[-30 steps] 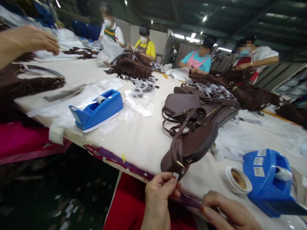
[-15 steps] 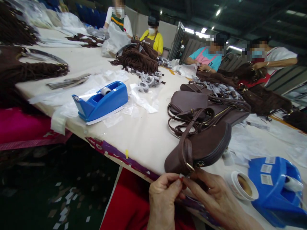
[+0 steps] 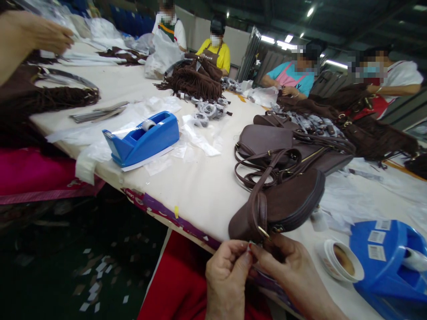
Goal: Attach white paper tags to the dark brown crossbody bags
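Close to the table's front edge, my left hand point(image 3: 228, 273) is closed, pinching a small white piece point(image 3: 250, 247) between thumb and fingertips. My right hand point(image 3: 288, 262) is closed too, its thumb tip meeting the same spot; its other fingers curl out of sight, and what they grip is hidden. A bit of red shows at that thumb tip. Just beyond both hands lies a dark brown handbag point(image 3: 290, 198) on its side, its strap point(image 3: 255, 204) and gold buckle point(image 3: 263, 232) nearest my fingers.
More brown bags point(image 3: 267, 137) lie behind. A white cup point(image 3: 356, 266) of brown stuff and a blue tape dispenser point(image 3: 370, 271) stand right; another blue dispenser point(image 3: 143, 142) sits left. Co-workers point(image 3: 216, 49) line the far side. A co-worker's hand point(image 3: 43, 33) reaches in upper left.
A co-worker's arm has come into view at the upper left. My hands stay pinched together in nearly the same place, with only slight finger movement; the view has shifted a little.
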A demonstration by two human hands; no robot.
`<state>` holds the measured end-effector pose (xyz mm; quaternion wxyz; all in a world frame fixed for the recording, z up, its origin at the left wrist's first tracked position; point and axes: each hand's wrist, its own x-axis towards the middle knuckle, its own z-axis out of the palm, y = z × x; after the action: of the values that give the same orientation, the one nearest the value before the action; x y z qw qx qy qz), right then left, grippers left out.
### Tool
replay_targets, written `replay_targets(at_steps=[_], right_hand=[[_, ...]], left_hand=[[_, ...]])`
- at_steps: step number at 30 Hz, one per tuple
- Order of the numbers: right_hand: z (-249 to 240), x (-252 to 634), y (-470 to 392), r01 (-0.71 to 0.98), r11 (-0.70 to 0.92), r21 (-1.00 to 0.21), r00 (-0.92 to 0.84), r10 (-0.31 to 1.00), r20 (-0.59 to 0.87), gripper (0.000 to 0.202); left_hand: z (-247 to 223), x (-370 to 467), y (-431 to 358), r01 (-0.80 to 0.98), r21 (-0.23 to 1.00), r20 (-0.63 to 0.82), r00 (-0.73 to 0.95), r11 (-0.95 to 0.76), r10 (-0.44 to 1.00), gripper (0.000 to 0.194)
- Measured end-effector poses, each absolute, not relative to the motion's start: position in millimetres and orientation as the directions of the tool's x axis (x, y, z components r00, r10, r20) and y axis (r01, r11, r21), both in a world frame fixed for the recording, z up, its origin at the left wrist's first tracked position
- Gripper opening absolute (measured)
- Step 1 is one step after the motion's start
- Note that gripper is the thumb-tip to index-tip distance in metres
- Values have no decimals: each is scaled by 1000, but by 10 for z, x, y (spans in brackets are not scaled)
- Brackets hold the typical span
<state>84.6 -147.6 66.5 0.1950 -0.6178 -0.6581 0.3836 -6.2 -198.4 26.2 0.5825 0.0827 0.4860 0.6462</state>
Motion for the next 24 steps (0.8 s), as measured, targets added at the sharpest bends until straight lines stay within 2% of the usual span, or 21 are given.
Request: replay_targets(at_steps=[2,4,11,15,19,22,24], right_hand=[[676,838,-1470,660,-74,-748,-163,957,-238,28],[693,833,-1466,653,-78,-753,-167,955,-244,29],[641,861,-1462,648,-43,-760,-176,963,-205,29],[569,891,-1468,623,-61,-780,-185,957,-223,30],[583,894,-1479,580,-120,-806,-180,946,-270,29],[619,891,-1467,546,-159,-823,-204,927,-314,30],[633,893,-1445,530,-192,-826,-247,897,-367,32]], left_hand=[[263,-38,-1988,-708,697,-468,-328,115,821,24],[234,-9,-2003,-684,725,-443,-369,84,817,27],[109,54,-2071,-366,931,-220,-545,6,809,8],[153,31,-2067,-351,934,-259,-537,66,803,13],[231,-61,-2019,-455,875,-373,-419,164,827,14],[291,-173,-1959,-596,749,-476,-181,289,861,16],[335,-249,-1926,-633,685,-495,-40,361,868,17]])
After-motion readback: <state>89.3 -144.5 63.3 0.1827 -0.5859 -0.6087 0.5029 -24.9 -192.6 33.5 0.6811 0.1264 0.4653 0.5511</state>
